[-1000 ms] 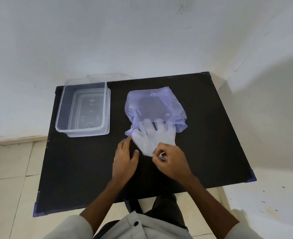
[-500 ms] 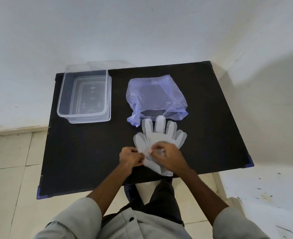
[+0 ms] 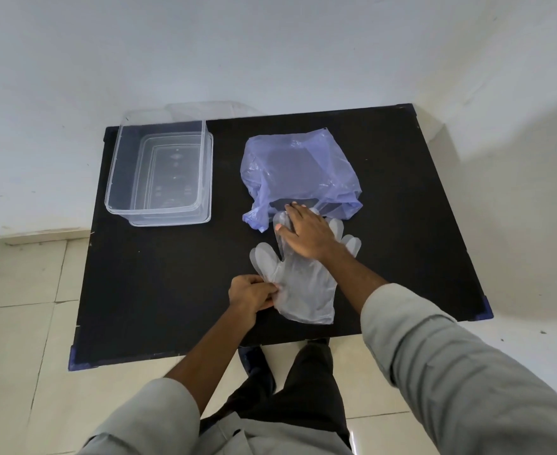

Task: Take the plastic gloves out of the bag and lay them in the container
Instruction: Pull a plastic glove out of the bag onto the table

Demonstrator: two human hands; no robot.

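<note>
A translucent plastic glove [image 3: 303, 287] lies flat on the black table [image 3: 172, 274], fingers pointing toward the bag. My left hand [image 3: 254, 292] pinches its left edge near the cuff. My right hand [image 3: 306, 233] rests flat, fingers spread, over the glove's fingers, its fingertips at the mouth of the crumpled blue-violet plastic bag [image 3: 296, 172]. The clear plastic container [image 3: 159, 172] stands at the table's back left, with nothing in it. Whether more than one glove lies stacked there, I cannot tell.
A white wall runs behind the table and on the right. The clear container sits on what looks like its lid [image 3: 204, 218]. Pale floor tiles [image 3: 17, 323] lie to the left and below. My legs stand at the table's front edge.
My right hand let go of the glove near the cuff and moved forward onto its fingers, reaching the bag's mouth. My left hand kept its pinch on the glove's edge.
</note>
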